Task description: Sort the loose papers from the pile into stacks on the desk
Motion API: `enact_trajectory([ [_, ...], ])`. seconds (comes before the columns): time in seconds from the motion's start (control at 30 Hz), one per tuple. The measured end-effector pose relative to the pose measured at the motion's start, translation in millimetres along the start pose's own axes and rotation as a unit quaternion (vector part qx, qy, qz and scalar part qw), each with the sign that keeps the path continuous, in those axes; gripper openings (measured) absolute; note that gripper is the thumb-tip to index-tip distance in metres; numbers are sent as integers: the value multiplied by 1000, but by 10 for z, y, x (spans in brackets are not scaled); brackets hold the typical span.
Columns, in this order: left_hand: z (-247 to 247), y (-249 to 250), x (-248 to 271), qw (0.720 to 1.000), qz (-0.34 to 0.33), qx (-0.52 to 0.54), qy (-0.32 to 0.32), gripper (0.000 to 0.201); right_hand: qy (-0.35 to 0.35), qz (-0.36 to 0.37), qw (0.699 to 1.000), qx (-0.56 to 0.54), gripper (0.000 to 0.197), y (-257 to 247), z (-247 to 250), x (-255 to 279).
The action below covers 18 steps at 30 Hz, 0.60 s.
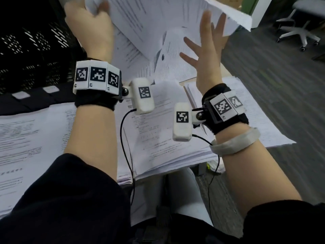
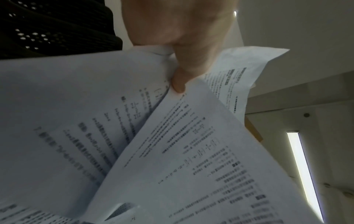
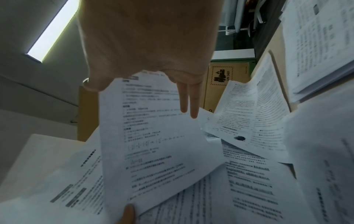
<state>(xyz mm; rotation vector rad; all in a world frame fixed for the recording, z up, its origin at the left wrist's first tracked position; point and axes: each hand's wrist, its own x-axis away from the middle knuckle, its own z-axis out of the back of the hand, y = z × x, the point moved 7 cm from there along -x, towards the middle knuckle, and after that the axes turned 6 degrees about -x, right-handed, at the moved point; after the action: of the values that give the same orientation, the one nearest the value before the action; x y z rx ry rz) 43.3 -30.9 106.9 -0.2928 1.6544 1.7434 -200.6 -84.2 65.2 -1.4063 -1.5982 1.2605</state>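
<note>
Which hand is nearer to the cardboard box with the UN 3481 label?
Right. The right hand, fingers spread, is raised beside the cardboard box; the left hand grips the lifted papers farther away.

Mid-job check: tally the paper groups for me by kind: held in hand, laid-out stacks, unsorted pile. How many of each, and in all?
Held bundle, gripped by the left hand: 1
Laid-out stacks: 3 (left stack, middle stack, right stack)
Loose pile behind them: 1
Total: 5 groups
</note>
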Motion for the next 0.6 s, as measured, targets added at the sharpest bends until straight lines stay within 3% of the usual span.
enact_trajectory([
  [0.17, 261, 96, 128, 994, 11, 103, -42, 36, -20, 21, 999, 34, 108, -154, -126, 123],
  [0.3, 566, 199, 199, 990, 14, 138, -37, 36, -36, 74, 996, 24, 62, -248, -193, 147],
  [0.4, 772, 263, 223, 984, 13, 168, -54, 42, -62, 83, 993, 59, 67, -274, -303, 139],
  [0.53, 1074, 323, 276, 979, 27, 192, -67, 45, -87, 55, 990, 92, 51, -288, -481, 92],
  [0.6, 1238, 305, 282, 980, 33, 190, -56, 40, -125, 93, 982, 108, 55, -453, -637, 275],
])
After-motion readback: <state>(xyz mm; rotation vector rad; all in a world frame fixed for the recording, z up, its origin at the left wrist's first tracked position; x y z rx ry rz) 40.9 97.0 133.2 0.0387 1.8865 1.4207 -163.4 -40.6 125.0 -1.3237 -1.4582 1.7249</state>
